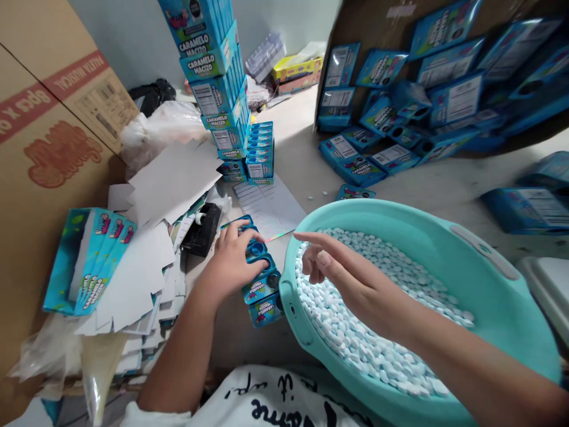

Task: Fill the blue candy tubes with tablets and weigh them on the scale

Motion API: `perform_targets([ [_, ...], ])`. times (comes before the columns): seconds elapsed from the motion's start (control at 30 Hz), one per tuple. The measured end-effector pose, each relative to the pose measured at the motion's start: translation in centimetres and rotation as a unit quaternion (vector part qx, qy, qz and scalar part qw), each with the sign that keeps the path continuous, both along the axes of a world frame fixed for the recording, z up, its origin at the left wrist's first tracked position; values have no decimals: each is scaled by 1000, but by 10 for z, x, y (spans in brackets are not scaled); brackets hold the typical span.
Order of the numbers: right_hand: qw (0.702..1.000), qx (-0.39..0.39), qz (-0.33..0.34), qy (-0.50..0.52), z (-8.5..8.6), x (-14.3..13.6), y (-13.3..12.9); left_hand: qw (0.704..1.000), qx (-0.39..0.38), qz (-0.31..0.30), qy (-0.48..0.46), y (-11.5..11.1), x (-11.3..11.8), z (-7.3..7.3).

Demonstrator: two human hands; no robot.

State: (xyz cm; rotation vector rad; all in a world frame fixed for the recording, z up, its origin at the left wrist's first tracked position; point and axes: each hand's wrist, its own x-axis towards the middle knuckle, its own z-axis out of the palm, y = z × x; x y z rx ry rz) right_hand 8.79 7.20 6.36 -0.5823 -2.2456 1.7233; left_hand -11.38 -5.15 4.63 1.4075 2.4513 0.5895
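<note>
My left hand (235, 258) rests with spread fingers on a row of small blue candy boxes (260, 287) lying on the table. Some of these boxes show dark round openings, and the fingertips touch their tops. Above the left rim of a turquoise tub (444, 228) is my right hand (338, 267), its index finger stretched out and the other fingers curled near the thumb. Whether anything small sits between those curled fingers is hidden. Many pale blue-white candies (377, 350) fill the bottom of the tub.
Stacked blue boxes (213, 89) rise behind the row. A carton (320, 112) of loose blue boxes lies at the back right. Flat white card sheets (173, 178), a black object (202, 228) and a large brown carton (57, 118) occupy the left. A printed sheet (271, 204) lies mid-table.
</note>
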Motion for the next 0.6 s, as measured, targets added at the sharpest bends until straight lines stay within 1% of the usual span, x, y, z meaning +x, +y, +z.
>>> perform_targets([
  [0.07,1000,-2,2,-1,0,0,0,999,-46,3,25,10,-4,7],
  [0.1,1000,-1,2,-2,0,1,0,997,-71,-7,37,16,-6,10],
  [0.23,1000,10,-10,-9,0,1,1,979,-179,-85,50,39,-13,22],
  [0.33,999,21,-25,-7,-1,-1,1,961,-240,-119,63,51,-17,24],
  [0.4,999,31,-33,-7,1,-3,0,954,-258,-133,70,56,-21,22],
  [0.47,997,62,-35,-12,8,-3,-1,951,-262,-151,61,58,-27,21],
  [0.53,991,129,-47,-6,19,2,3,950,-253,-176,44,55,-31,19],
  [0.57,983,172,-65,3,26,8,9,951,-242,-190,34,51,-34,18],
  [0.6,971,218,-98,14,33,17,19,953,-224,-203,31,46,-36,15],
])
